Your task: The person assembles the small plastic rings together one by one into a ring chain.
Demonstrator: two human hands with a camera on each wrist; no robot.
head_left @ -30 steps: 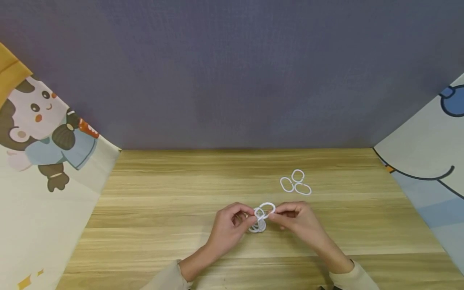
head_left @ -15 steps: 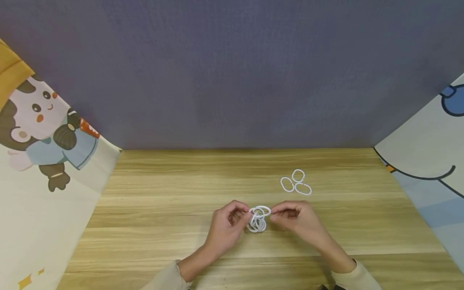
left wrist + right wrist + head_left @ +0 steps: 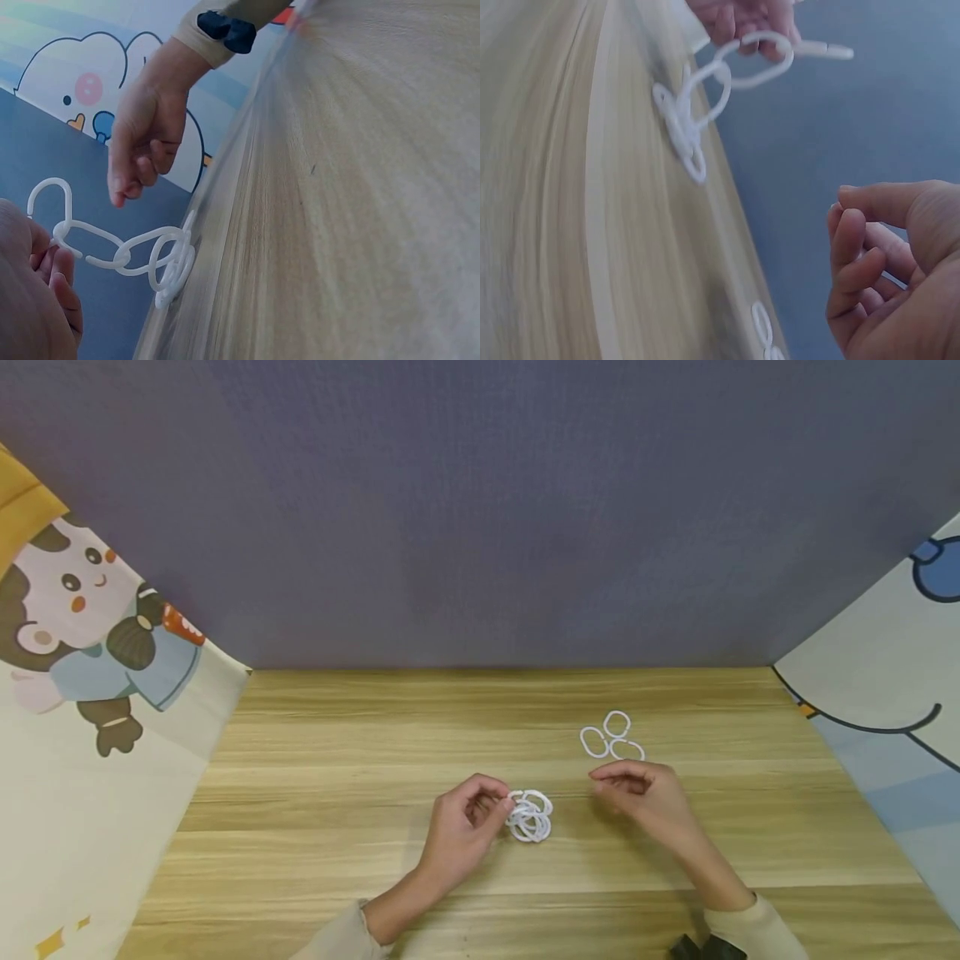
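Observation:
My left hand (image 3: 461, 827) pinches the near end of a chain of linked white plastic C-rings (image 3: 122, 256) between thumb and fingertips. In the left wrist view the upper links hang in the air, and the lower ones lie heaped on the wooden tabletop. One link (image 3: 69, 199) stands up above the pinching fingers, its gap showing. Held over the table to the right of the chain, my right hand (image 3: 648, 797) has loosely curled fingers and nothing between them. Just beyond its fingertips lie three loose white rings (image 3: 582, 739), close together.
The wooden table (image 3: 360, 735) ends at a dark grey-blue fabric wall (image 3: 480, 527) at the back. Printed cartoon panels (image 3: 75, 635) stand at the left and right sides. A dark device (image 3: 705, 948) is at the right sleeve.
The right hand has let go of the ring at the chain's end and moved right and forward, toward the loose rings. The left hand has shifted slightly left, still pinching the chain.

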